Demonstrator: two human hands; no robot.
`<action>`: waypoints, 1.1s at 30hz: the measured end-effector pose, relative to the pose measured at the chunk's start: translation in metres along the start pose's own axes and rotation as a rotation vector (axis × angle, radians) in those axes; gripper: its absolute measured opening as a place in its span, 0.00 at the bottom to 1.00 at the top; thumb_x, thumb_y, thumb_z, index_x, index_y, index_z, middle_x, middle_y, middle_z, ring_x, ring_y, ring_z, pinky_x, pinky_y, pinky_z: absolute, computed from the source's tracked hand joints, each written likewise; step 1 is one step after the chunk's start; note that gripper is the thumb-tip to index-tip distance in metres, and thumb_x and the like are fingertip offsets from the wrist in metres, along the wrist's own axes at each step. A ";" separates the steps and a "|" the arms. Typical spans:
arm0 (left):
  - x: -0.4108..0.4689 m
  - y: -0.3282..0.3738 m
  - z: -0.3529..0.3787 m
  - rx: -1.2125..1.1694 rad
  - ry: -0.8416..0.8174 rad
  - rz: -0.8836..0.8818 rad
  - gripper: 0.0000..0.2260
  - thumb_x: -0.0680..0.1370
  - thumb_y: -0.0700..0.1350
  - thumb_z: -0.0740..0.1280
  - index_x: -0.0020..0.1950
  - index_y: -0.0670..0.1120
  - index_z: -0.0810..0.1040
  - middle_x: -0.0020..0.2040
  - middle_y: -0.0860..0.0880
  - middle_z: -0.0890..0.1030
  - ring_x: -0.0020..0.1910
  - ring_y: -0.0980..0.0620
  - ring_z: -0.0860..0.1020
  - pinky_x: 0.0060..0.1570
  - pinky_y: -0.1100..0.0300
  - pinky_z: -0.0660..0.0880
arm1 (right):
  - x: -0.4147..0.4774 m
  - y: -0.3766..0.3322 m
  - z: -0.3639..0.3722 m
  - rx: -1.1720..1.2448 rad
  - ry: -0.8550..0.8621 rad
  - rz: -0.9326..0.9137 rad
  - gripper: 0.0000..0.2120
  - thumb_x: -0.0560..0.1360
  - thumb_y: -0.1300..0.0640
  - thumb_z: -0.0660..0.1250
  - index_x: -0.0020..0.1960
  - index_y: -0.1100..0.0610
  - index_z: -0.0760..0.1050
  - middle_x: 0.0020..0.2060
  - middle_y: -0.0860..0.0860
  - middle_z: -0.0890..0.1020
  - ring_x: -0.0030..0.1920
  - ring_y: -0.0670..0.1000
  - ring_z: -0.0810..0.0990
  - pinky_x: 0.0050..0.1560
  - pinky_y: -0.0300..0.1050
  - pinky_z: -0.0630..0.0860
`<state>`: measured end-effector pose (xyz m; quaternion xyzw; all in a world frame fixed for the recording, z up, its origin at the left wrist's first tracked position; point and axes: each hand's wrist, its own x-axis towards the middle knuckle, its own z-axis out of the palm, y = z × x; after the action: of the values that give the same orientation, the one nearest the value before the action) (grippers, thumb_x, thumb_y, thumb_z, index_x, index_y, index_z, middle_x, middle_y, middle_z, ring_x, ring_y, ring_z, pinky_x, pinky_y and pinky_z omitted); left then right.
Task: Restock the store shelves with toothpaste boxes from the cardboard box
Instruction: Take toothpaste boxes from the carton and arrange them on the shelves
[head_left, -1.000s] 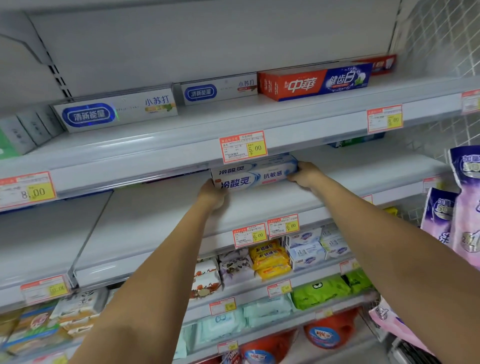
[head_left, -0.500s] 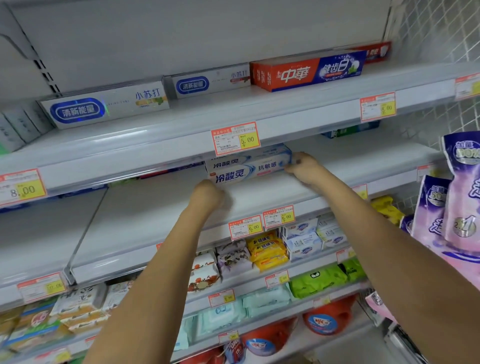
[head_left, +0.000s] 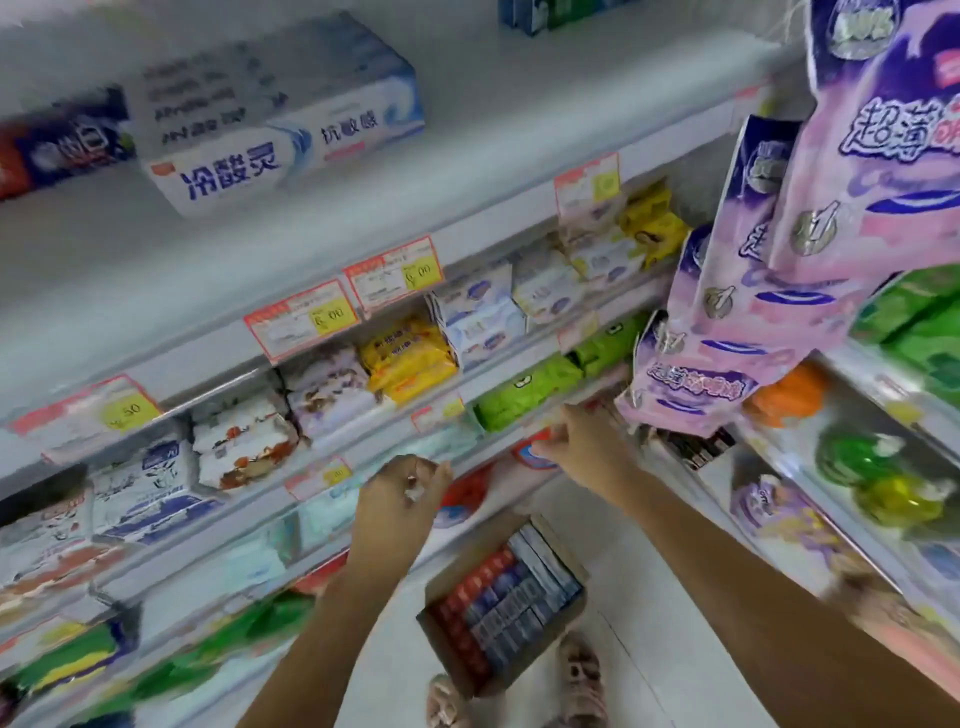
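Looking down, you have the cardboard box on the floor, open at the top and packed with toothpaste boxes lying side by side. The red ones are toward its left side and the blue-and-white ones toward its right. Your sandals stand just beside the near end of the box.

Your left hand hovers above the far left corner of the box, fingers loosely curled and holding nothing. Your right hand is above the far end of the box and a little to its right, fingers relaxed and stretched forward, also empty. Its fingertips are close to a shelf edge, but the blur keeps you from telling whether they touch it.

High above the cardboard box and to its left, a white-and-blue toothpaste carton lies flat on an upper shelf. Farther left of the box at that same height sits a red-and-blue toothpaste carton.

Between that shelf and the box come orange-edged price tags, then yellow packs and green packs on the lower shelves. Above the box and well to its right, pink-and-purple packets hang in an overlapping column.
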<state>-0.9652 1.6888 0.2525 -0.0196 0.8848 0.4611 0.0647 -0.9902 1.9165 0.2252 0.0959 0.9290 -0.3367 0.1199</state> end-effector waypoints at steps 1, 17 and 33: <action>0.003 -0.020 0.016 0.026 -0.038 -0.060 0.13 0.75 0.46 0.71 0.32 0.48 0.73 0.39 0.50 0.81 0.41 0.54 0.80 0.44 0.59 0.73 | 0.001 0.023 0.018 0.019 -0.017 0.049 0.09 0.72 0.58 0.70 0.47 0.59 0.72 0.43 0.56 0.76 0.46 0.55 0.75 0.41 0.42 0.62; -0.005 -0.330 0.212 0.435 -0.490 -0.361 0.06 0.71 0.42 0.69 0.46 0.42 0.78 0.45 0.44 0.80 0.48 0.44 0.79 0.46 0.55 0.72 | 0.030 0.245 0.313 -0.096 -0.303 0.414 0.24 0.71 0.65 0.68 0.66 0.61 0.66 0.61 0.59 0.71 0.59 0.59 0.74 0.59 0.52 0.74; -0.034 -0.490 0.286 0.544 -0.419 -0.493 0.17 0.73 0.45 0.64 0.63 0.49 0.73 0.61 0.45 0.74 0.63 0.43 0.68 0.69 0.60 0.61 | 0.060 0.323 0.461 -0.555 -0.237 0.428 0.39 0.77 0.52 0.65 0.75 0.66 0.45 0.71 0.65 0.57 0.70 0.61 0.62 0.68 0.54 0.64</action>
<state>-0.8576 1.6411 -0.3036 -0.1186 0.9107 0.1755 0.3546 -0.8912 1.8675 -0.3299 0.2121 0.9236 -0.0483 0.3157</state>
